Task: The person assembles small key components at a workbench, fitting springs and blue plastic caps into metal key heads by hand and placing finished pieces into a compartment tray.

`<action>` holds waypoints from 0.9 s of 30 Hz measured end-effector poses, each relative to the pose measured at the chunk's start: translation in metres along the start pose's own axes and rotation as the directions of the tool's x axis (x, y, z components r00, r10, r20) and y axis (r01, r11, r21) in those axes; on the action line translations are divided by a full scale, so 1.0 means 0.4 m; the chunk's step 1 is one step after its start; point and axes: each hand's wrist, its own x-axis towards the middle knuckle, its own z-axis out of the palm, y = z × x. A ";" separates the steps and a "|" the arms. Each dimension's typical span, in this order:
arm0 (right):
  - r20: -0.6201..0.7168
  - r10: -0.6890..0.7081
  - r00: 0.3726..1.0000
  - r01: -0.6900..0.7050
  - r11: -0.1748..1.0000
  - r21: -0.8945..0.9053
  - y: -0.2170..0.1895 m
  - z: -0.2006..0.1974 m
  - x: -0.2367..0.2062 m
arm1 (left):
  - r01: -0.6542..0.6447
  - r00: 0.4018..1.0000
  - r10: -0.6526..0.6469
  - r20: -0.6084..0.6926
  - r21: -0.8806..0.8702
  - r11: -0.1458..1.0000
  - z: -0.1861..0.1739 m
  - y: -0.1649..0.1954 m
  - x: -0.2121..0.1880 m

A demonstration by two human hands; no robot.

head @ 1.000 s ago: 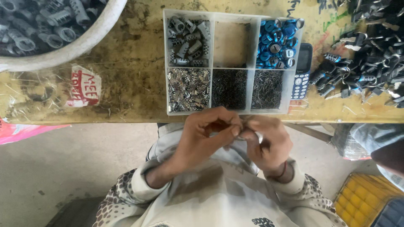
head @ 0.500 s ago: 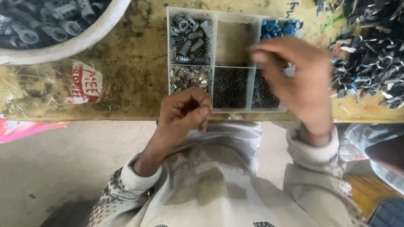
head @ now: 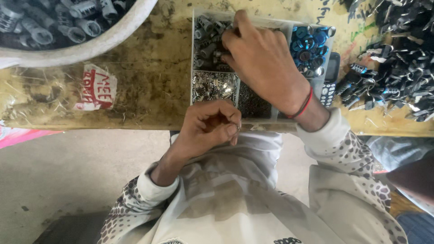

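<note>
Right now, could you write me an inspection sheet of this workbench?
Surface: worn yellowish wooden bench, stained, a red-and-white sticker on it.
Job's things: clear compartment box of small metal parts; blue caps in its right compartment.
Clutter: white basin of grey cylindrical parts; heap of dark parts; keypad phone.
Hands: right hand reaching into an upper compartment; left hand curled at the bench edge, contents hidden.
Cables: nothing seen.
Surroundings: grey floor.
</note>
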 end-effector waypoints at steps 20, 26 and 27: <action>0.032 0.437 0.899 -0.124 0.183 0.975 -0.091 -0.008 -0.371 | 0.108 0.993 -0.094 0.077 -0.201 0.974 0.082 0.004 0.028; -0.063 0.393 0.917 -0.154 0.496 0.854 -0.093 -0.014 -0.371 | 0.209 0.972 -0.199 -0.127 0.067 0.976 0.113 0.021 0.029; -0.062 0.381 0.923 -0.207 0.625 0.753 -0.096 -0.022 -0.367 | 0.210 0.968 -0.195 -0.156 0.090 0.973 0.119 0.025 0.028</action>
